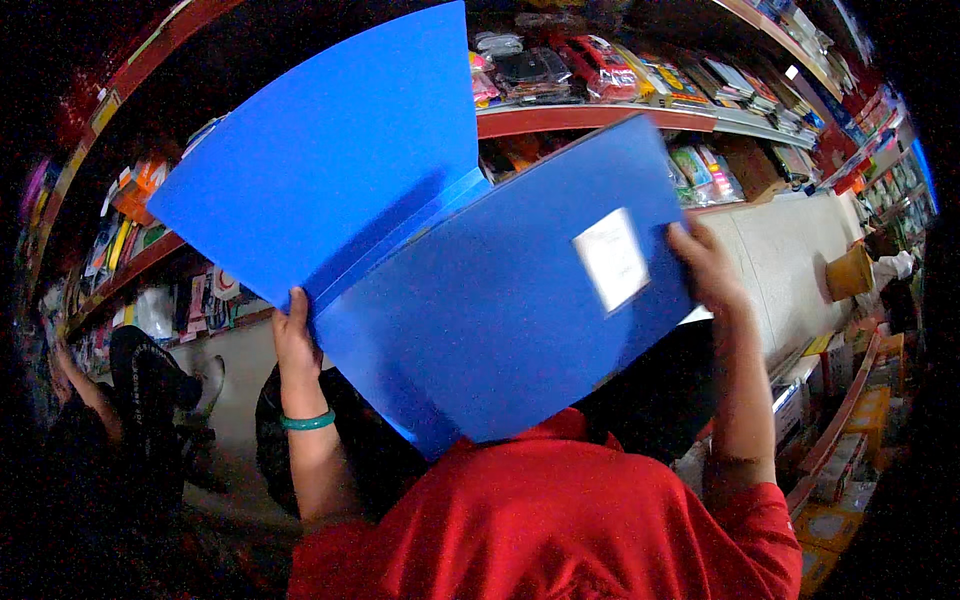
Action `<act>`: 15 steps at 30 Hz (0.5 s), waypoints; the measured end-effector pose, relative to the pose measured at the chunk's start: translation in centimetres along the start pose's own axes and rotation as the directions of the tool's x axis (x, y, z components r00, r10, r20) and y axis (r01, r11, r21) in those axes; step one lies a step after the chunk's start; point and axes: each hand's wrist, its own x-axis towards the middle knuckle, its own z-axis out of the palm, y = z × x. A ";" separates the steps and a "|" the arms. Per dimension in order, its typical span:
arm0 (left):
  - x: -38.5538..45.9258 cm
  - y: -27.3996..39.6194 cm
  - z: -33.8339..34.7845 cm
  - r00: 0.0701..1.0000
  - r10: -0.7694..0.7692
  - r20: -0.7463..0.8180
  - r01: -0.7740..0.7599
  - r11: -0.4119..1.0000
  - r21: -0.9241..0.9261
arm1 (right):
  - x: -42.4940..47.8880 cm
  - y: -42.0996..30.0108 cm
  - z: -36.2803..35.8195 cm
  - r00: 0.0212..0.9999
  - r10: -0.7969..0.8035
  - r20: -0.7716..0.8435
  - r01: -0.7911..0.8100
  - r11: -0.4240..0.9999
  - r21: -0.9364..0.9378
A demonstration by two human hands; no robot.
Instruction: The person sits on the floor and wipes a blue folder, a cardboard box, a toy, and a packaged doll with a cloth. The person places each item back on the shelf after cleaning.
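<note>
A large blue file folder (495,322) is spread wide in front of my red shirt. Its brighter cover (337,127) stands raised on the far side, and a white label (613,261) bearing writing is on the nearer, darker panel. At the lower end of the spine, my left hand (298,337) grips the folder with the thumb up along the fold. My right hand (705,262) is blurred and holds the right edge of the nearer panel, its fingers partly hidden behind it. A green bangle (308,421) circles my left wrist.
Ahead runs a shelf with a red edge (592,120), stacked with packaged goods and a red toy car (596,67). Another person's arm (90,394) and dark-clothed leg (146,375) are at the left. Boxes (832,517) line the lower right; a brown carton (850,274) stands farther right.
</note>
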 end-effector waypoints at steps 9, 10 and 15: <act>0.8 0.4 -0.5 0.999 0.020 0.040 -0.024 0.996 0.090 | 1.2 1.5 9.0 0.954 0.180 0.241 -0.195 0.980 0.036; 0.9 0.3 -0.6 0.998 0.034 0.048 -0.039 0.994 0.106 | 1.3 1.4 9.4 0.939 0.181 0.292 -0.204 0.978 0.051; 1.1 0.4 -1.0 1.000 -0.003 0.029 -0.002 0.990 0.140 | 0.2 0.7 10.3 0.940 0.186 0.287 -0.168 0.982 -0.085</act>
